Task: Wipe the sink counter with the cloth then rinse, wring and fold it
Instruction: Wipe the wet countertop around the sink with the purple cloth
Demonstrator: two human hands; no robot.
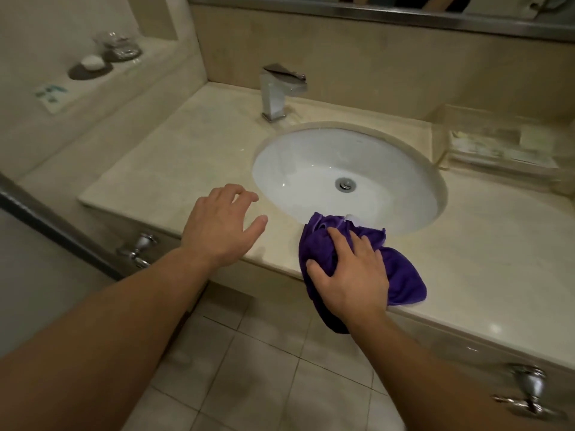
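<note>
A crumpled purple cloth (401, 275) lies on the front edge of the beige marble counter (186, 157), just below the white oval sink (311, 169). Part of the cloth hangs over the counter's front edge, and its top corner reaches the basin rim. My right hand (348, 275) presses flat on the cloth with fingers spread over it. To the left of the basin my left hand (217, 225) hovers over the counter's front edge, fingers apart and holding nothing. A chrome faucet (277, 91) stands behind the basin with no water running.
A clear plastic tray (497, 147) with small items sits on the counter at the right. A side ledge at the left holds a dark dish with white soap (91, 65) and a glass jar (116, 43). Chrome drawer handles (140, 248) jut from the cabinet front. Tiled floor lies below.
</note>
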